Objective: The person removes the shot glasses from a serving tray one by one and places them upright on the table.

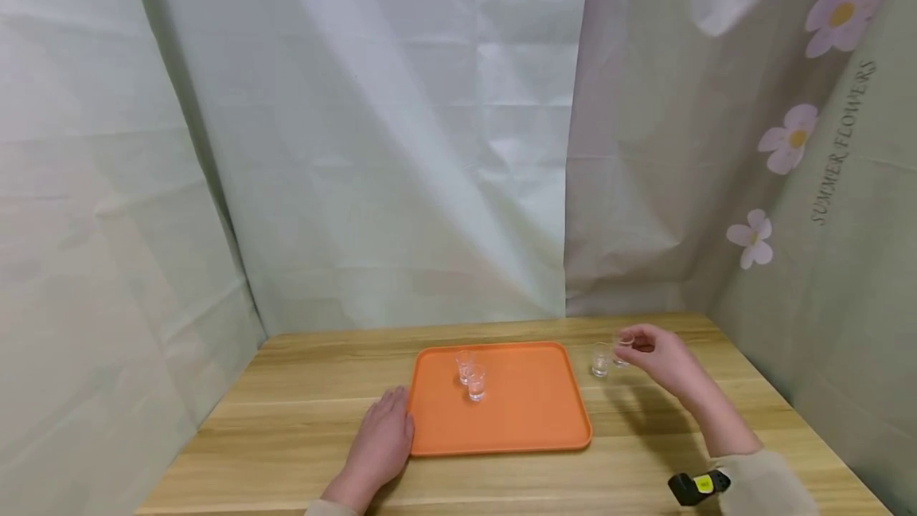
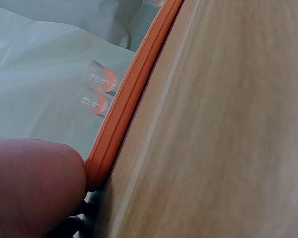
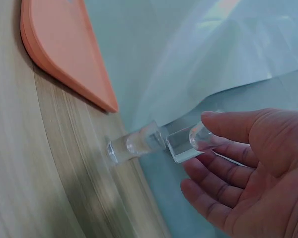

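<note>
My right hand pinches a small clear shot glass between thumb and fingers. In the right wrist view its base sits higher than that of a second shot glass, which stands upright on the table just left of it. Two more shot glasses, one at the front and one right behind it, stand upright on an orange tray. My left hand rests on the table at the tray's left side with fingers extended. Its thumb touches the tray's rim, as the left wrist view shows.
The wooden table extends to both sides of the tray. Pale curtains hang close behind it and at the left and right. A black device with a yellow label is at the right sleeve.
</note>
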The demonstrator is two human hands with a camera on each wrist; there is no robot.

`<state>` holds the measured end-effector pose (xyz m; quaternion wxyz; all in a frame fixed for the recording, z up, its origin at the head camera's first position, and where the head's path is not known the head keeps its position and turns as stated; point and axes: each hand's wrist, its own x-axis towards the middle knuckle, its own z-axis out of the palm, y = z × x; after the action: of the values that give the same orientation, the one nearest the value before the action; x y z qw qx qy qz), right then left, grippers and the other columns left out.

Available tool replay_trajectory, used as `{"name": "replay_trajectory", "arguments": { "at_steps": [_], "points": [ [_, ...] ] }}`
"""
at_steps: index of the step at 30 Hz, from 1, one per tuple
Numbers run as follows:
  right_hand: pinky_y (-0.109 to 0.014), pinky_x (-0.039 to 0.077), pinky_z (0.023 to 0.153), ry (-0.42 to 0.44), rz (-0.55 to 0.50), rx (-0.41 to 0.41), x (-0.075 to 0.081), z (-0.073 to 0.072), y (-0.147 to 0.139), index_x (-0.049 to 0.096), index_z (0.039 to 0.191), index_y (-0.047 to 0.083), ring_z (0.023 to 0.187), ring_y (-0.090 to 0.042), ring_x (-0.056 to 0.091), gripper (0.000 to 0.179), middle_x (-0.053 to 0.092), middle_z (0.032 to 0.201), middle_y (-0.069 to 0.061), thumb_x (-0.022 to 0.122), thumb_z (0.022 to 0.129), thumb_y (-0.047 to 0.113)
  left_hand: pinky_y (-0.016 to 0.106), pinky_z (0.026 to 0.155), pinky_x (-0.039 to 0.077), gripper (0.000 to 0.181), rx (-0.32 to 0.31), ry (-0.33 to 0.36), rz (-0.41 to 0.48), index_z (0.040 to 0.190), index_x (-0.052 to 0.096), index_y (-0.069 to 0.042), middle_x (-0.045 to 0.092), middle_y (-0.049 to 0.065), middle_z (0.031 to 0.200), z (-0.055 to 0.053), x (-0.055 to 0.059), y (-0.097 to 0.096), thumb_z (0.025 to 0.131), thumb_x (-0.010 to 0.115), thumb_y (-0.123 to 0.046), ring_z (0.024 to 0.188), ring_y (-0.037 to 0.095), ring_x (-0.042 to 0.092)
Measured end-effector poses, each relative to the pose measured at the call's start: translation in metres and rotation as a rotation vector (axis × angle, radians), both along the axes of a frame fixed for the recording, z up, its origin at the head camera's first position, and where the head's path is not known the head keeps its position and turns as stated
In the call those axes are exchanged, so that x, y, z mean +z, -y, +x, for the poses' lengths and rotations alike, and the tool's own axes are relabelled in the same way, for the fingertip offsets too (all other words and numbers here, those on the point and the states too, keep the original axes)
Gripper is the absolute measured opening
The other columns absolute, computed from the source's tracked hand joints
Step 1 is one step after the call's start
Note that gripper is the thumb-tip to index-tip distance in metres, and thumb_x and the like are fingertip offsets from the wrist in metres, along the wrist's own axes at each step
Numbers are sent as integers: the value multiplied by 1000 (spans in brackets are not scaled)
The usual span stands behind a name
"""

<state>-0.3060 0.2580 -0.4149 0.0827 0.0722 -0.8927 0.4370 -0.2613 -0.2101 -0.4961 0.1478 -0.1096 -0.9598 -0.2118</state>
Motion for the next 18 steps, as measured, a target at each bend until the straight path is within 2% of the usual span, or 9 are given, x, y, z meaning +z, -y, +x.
{"name": "replay_trajectory", "arguments": {
  "at_steps": [7, 18],
  "points": [
    [-49, 62, 93, 6, 8, -24, -8, -4, -8, 67, 137, -10, 116, -39, 68, 44, 72, 124, -22, 76, 107, 21, 69, 125, 35, 49, 13, 34, -14, 151, 54, 16, 56, 35, 155, 1, 5, -3, 109, 61, -8, 148, 55, 48],
    [-56, 59, 97, 29, 11, -58, -21, -13, -13, 67, 134, -10, 119, -44, 67, 41, 72, 125, -26, 76, 107, 19, 68, 126, 34, 48, 21, 50, -16, 151, 54, 16, 55, 35, 156, -1, 5, -2, 110, 60, -8, 150, 54, 47]
  ]
}}
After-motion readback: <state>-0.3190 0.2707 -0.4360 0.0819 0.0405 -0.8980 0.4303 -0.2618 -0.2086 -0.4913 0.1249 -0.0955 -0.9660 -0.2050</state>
